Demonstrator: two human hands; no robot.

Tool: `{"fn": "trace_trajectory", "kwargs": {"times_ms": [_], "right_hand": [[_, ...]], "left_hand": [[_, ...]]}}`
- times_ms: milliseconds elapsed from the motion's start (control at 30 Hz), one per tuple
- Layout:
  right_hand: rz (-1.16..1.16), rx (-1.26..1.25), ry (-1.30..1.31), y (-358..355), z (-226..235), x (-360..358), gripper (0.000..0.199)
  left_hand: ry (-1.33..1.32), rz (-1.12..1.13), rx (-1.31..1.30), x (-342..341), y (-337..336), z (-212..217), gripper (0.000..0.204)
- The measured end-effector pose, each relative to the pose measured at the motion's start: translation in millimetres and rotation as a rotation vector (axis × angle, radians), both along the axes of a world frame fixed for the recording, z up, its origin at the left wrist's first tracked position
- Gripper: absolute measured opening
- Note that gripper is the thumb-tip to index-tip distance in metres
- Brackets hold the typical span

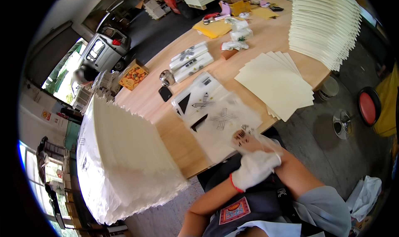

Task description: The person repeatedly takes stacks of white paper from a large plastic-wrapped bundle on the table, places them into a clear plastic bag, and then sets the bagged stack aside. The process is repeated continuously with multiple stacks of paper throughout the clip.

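Below right of centre, the clear bag (pixel 270 144) looked limp, slippery, best pinched edgewise, but I couldn't tell whether your left hand (pixel 256 168) or right hand (pixel 244 140) had fingers clamped.

Tabletop (pixel 174 149): lt. wood, smooth, satin look. Plas. bags (pixel 224 118) on it: thin, translucent, a bit glossy, crinkly. Glove (pixel 254 169) on L hand: white knit cloth, matt, fuzzy-ish. Cream sheets (pixel 274 85): matt paper or card, smooth; same for RH stack (pixel 320 29). LH stack's wrap (pixel 97 191): clear plas., v. shiny, wrinkled. Tin (pixel 166 78): polished metal. Phone (pixel 165 94): dk., smooth. Stool base (pixel 341 124): chrome-like, glossy. Apron (pixel 212 224): dk. cloth, matt.
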State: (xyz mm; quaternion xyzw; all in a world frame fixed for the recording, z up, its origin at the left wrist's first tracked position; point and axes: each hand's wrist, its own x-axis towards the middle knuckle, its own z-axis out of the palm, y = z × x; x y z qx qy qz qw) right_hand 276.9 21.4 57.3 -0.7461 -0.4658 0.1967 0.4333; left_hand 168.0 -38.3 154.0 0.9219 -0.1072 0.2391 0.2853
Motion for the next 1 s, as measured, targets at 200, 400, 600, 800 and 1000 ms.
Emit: {"fn": "trace_trajectory", "kwargs": {"times_ms": [200,400,600,800,1000], "right_hand": [[0.219,-0.235,-0.108,-49.5,2.0,14.3,0.023],[-0.295,-0.089,-0.745,-149.9,-19.1,81.5,0.043],[-0.089,-0.054,-0.933,-187.1,-52.4,165.3,0.03],[-0.004,0.109,-0.984,-168.2,12.4,125.3,0.011],[0.0,0.254,-0.405,-174.6,18.0,46.1,0.034]], "left_hand": [[0.053,0.299,-0.208,1.7,57.4,-84.2,0.023],[0.433,0.643,-0.909,-20.0,93.2,-97.6,0.019],[0.493,0.365,-0.872,16.2,71.5,-100.6,0.022],[0.557,0.144,-1.071,62.5,64.5,-129.7,0.037],[0.495,0.405,-1.461,60.3,67.1,-126.6,0.039]]}}
